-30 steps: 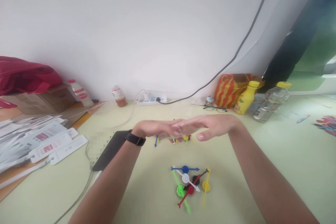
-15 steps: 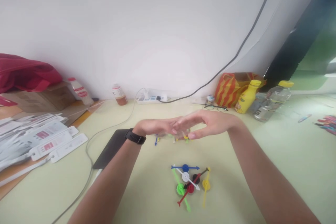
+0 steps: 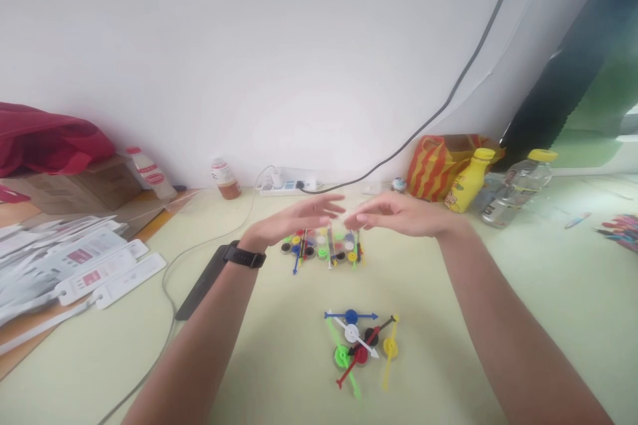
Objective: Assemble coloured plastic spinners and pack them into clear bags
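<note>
The person's left hand [image 3: 286, 222] and right hand [image 3: 406, 214] hover apart by the heaped arrow spinners [image 3: 323, 254], fingers loosely outstretched, gripping nothing I can make out, while six more arrow spinners [image 3: 361, 354] lie clustered on the table [image 3: 279, 358] at six o'clock.

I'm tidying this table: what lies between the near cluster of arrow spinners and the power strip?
The head view shows the farther cluster of arrow spinners on the tabletop, the left hand above part of it.
</note>
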The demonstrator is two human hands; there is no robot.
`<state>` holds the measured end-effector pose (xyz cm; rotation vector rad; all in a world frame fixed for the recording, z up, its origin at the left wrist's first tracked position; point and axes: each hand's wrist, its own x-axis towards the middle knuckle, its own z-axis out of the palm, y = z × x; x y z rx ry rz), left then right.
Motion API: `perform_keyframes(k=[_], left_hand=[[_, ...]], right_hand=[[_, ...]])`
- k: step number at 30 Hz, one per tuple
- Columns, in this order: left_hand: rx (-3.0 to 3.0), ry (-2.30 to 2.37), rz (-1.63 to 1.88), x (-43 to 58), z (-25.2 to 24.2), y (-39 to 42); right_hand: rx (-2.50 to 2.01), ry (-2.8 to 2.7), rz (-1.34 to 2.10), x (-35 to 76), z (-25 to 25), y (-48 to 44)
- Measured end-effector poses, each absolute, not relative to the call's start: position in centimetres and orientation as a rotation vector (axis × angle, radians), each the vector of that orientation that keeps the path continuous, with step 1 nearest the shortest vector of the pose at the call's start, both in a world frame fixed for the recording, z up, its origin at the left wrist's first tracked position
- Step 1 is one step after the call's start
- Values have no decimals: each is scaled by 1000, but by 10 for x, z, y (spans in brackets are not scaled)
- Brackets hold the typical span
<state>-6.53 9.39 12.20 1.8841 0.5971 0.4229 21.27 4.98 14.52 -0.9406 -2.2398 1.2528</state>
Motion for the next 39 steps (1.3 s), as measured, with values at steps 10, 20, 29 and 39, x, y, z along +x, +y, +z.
perform_keyframes(k=[10,20,29,39], left_hand=[[2594,1064,870,-26,132,53],[2791,1071,807,-10,96,66],[2325,1223,623,-62,89,106],[1909,989,430,-72,101,105]], right_hand=[[-1198,-1648,1430,199,132,59],[-1137,-1515,1484,195,126,66],[-1149,-2078,624,179,136,45],[-1105,-3057,1150,116,90,29]])
